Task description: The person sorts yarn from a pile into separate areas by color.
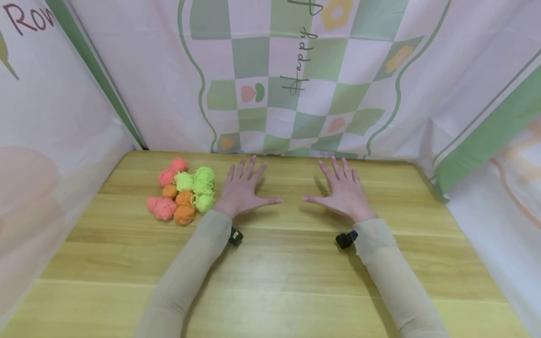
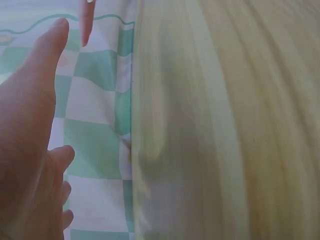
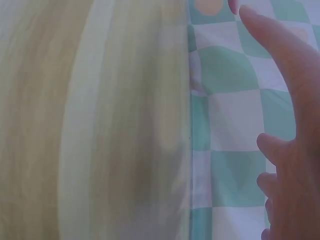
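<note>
Both hands are spread over the far half of the wooden table, palms down and holding nothing. The left hand (image 1: 242,190) has its fingers straight and its thumb pointing right. Just left of it lies a cluster of small yarn balls: lime green yarn (image 1: 204,178), orange yarn (image 1: 184,213) and coral pink yarn (image 1: 162,208). Opposite, the right hand (image 1: 343,192) fans its fingers with the thumb toward the left one. A gap separates the two thumbs. In the wrist views the left hand (image 2: 25,135) and right hand (image 3: 300,150) appear beside the table surface.
The wooden table (image 1: 270,281) ends at a hanging checkered curtain (image 1: 283,98) at the back. Pale fabric with green bands (image 1: 477,150) hangs at both sides. Each wrist wears a small black camera, such as the right wrist camera (image 1: 346,239).
</note>
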`<action>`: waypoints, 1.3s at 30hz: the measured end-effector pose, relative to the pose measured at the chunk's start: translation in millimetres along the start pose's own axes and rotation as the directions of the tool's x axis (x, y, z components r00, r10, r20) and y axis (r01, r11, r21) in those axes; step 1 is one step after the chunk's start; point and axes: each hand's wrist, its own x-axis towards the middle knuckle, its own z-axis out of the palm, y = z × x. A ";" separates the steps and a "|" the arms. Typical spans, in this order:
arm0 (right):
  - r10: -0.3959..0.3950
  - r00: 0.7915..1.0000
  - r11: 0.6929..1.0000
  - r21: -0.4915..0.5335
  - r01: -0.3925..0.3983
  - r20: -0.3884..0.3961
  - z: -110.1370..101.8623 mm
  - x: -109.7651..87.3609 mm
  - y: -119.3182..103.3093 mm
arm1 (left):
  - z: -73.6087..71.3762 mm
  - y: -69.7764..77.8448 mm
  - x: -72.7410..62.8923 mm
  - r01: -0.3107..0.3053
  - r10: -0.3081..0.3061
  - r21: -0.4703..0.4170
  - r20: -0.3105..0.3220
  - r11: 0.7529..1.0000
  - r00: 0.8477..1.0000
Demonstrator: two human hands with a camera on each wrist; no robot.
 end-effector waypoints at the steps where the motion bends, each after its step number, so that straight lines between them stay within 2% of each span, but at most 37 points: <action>1: -0.002 1.000 1.000 0.000 0.002 0.001 -0.3 0.3 -0.6 | 0.0 -0.1 -0.2 0.000 0.000 -0.002 -0.002 1.000 1.000; 13: -0.017 1.000 0.999 0.051 0.017 0.004 -1.9 5.9 -12.8 | -3.4 -5.2 -3.5 0.003 -0.003 -0.025 -0.010 1.000 1.000; 17: -0.060 0.998 0.992 0.107 0.061 -0.015 -3.4 8.5 -21.5 | -7.3 -8.1 -6.5 -0.014 0.013 -0.022 -0.042 1.000 0.999; 20: -0.095 0.994 0.983 0.154 0.103 -0.057 -6.2 9.7 -28.9 | -14.6 -9.7 -9.6 -0.040 0.039 -0.019 -0.083 0.999 0.996; 25: -0.115 0.987 0.966 0.221 0.137 -0.108 -11.6 8.8 -40.8 | -28.1 -13.0 -16.3 -0.089 0.078 -0.055 -0.180 0.994 0.981; 31: -0.114 0.986 0.932 0.330 0.148 -0.122 -13.7 4.5 -54.8 | -38.2 -24.2 -29.0 -0.149 0.115 -0.085 -0.313 0.985 0.943; 36: -0.129 0.983 0.911 0.376 0.168 -0.127 -13.0 3.2 -66.8 | -43.7 -36.1 -42.8 -0.140 0.097 -0.097 -0.356 0.985 0.929; 39: -0.149 0.980 0.902 0.388 0.188 -0.130 -13.1 2.4 -74.9 | -47.1 -42.9 -53.2 -0.128 0.085 -0.098 -0.356 0.987 0.930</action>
